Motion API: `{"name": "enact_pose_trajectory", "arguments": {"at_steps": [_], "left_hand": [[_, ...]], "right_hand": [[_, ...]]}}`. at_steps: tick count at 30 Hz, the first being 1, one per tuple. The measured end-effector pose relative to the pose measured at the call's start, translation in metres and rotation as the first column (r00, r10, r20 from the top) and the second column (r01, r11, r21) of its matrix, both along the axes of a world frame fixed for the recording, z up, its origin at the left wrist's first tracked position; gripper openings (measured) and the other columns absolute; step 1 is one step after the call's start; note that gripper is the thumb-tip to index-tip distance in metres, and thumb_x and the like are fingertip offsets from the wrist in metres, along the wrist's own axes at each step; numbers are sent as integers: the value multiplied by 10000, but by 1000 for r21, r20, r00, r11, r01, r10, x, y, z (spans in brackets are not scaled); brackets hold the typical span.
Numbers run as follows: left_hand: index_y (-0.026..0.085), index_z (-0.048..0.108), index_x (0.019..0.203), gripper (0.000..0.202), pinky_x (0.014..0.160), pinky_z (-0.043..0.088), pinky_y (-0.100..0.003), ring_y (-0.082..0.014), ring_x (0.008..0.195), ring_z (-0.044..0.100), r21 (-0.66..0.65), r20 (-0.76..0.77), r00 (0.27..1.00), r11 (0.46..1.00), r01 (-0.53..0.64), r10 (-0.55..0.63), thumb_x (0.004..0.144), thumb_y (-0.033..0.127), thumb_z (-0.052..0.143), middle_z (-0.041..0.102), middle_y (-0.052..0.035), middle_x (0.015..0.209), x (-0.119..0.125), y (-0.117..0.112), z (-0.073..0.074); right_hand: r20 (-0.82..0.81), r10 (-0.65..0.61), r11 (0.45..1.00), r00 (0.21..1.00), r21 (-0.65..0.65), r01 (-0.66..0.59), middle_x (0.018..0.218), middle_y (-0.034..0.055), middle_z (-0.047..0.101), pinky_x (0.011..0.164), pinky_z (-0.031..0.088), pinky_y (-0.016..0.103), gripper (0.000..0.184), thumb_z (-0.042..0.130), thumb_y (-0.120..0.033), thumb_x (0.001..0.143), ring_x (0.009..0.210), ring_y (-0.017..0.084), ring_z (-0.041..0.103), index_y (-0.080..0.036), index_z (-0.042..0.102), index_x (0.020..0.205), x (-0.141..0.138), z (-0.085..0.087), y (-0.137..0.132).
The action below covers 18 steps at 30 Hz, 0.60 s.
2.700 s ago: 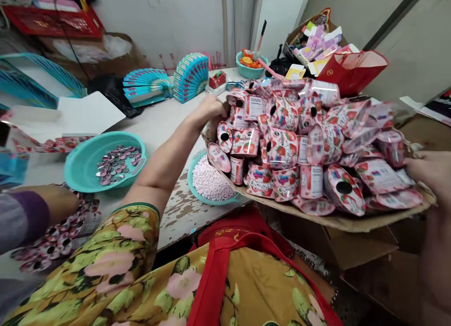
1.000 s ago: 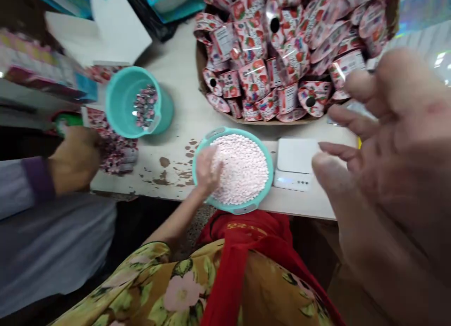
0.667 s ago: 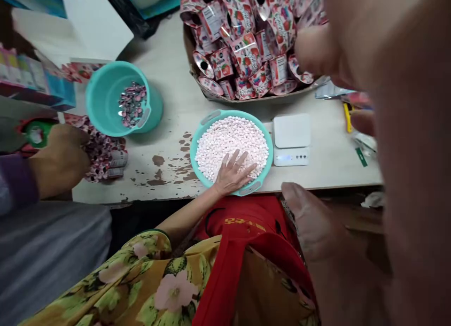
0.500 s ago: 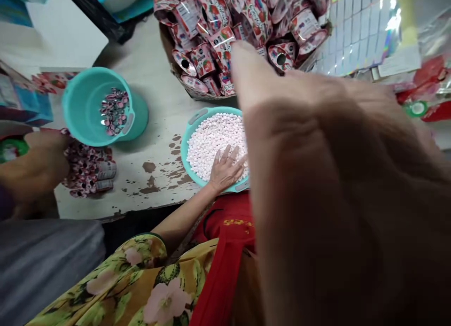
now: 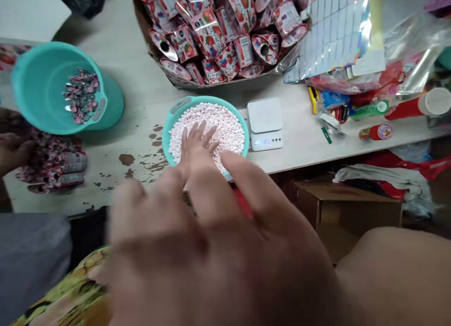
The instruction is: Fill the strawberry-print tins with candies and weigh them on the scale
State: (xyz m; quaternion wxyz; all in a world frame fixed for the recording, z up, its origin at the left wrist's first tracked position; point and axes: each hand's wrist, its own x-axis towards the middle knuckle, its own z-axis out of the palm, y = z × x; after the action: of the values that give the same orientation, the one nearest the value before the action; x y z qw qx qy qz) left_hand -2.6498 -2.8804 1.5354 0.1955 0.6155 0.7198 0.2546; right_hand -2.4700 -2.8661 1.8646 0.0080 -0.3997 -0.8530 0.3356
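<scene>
My left hand lies flat, fingers spread, on small pink pellets that fill a teal bowl at the table's front edge. My right hand is raised very close to the camera, large and blurred. Its fingers are apart with nothing in them, and it hides my lap and part of the bowl's near rim. A small white scale stands just right of the bowl.
A cardboard tray heaped with strawberry-print packets sits behind the bowl. At left are a tilted teal bowl of shiny discs, flat packets and another person's hand. Foil sheets and bottles lie right; a box stands below.
The tray was set down on the table. My left hand went into the pellet bowl and spread flat. My right hand swept close past the camera, from right toward lower centre.
</scene>
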Motion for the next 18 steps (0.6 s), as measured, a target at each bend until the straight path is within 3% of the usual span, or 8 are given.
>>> {"name": "enact_pose_trajectory", "arguments": {"at_steps": [3, 4, 6, 7, 9, 11, 15, 18], "left_hand": [[216, 497, 1499, 708, 1275, 80, -564, -346, 1567, 207, 51, -78, 988, 990, -132, 136, 916, 616, 543, 362, -143, 1641, -12, -38, 6], [178, 468, 1518, 768, 1278, 97, -550, -351, 1578, 160, 57, -97, 973, 977, -206, 211, 913, 648, 519, 323, -171, 1653, -11, -51, 5], [112, 399, 1552, 905, 1275, 113, -554, -377, 1586, 89, 28, -123, 927, 935, -354, 355, 886, 718, 493, 249, -225, 1668, -1, -72, 0], [99, 365, 1567, 954, 1274, 109, -559, -386, 1585, 78, -6, -133, 901, 909, -417, 412, 874, 742, 489, 230, -240, 1670, 6, -77, -5], [107, 318, 1591, 993, 1275, 84, -570, -391, 1584, 82, -74, -155, 859, 861, -503, 488, 863, 761, 486, 212, -245, 1674, 17, -77, -13], [123, 300, 1602, 994, 1271, 63, -589, -394, 1584, 78, -113, -174, 837, 834, -540, 518, 864, 762, 484, 192, -244, 1680, 24, -69, -18], [122, 289, 1609, 1020, 1258, 101, -619, -418, 1581, 43, -119, -151, 815, 808, -577, 560, 846, 760, 511, 147, -248, 1688, 30, -47, -17], [130, 313, 1602, 993, 1259, 137, -598, -419, 1578, 70, -91, -93, 773, 768, -634, 627, 847, 737, 529, 160, -230, 1690, 35, -20, -15]], "right_hand": [[-134, 164, 982, 977, -72, -175, 1097, -81, 779, 924, 645, 409, 345, 706, -368, 790, 1039, 246, 755, -469, 760, 1115, 57, -45, 22], [-155, 133, 981, 979, -117, -152, 1088, -29, 786, 940, 641, 454, 396, 716, -351, 796, 1000, 258, 762, -436, 740, 1182, 80, -69, 28], [-115, -113, 970, 987, -228, 85, 1140, 42, 774, 1001, 598, 532, 374, 694, -401, 827, 1055, 295, 744, -366, 738, 1197, 127, -124, 38], [-73, -293, 924, 953, -280, 262, 1179, 68, 761, 1029, 575, 549, 375, 657, -447, 849, 1099, 306, 730, -330, 735, 1196, 148, -152, 42], [-29, -608, 744, 793, -371, 556, 1162, 127, 760, 1011, 577, 556, 488, 635, -541, 822, 1088, 327, 734, -254, 717, 1208, 185, -201, 45], [25, -716, 631, 697, -404, 662, 1065, 167, 775, 958, 595, 570, 542, 679, -578, 734, 998, 356, 756, -205, 729, 1124, 210, -235, 46], [-76, -601, 752, 796, -393, 530, 935, 118, 783, 830, 633, 545, 357, 677, -532, 742, 862, 353, 770, -271, 718, 982, 216, -259, 70], [-172, -545, 827, 821, -270, 493, 1112, 122, 746, 941, 577, 574, 388, 657, -527, 785, 1026, 365, 727, -327, 673, 1117, 187, -254, 131]]}}
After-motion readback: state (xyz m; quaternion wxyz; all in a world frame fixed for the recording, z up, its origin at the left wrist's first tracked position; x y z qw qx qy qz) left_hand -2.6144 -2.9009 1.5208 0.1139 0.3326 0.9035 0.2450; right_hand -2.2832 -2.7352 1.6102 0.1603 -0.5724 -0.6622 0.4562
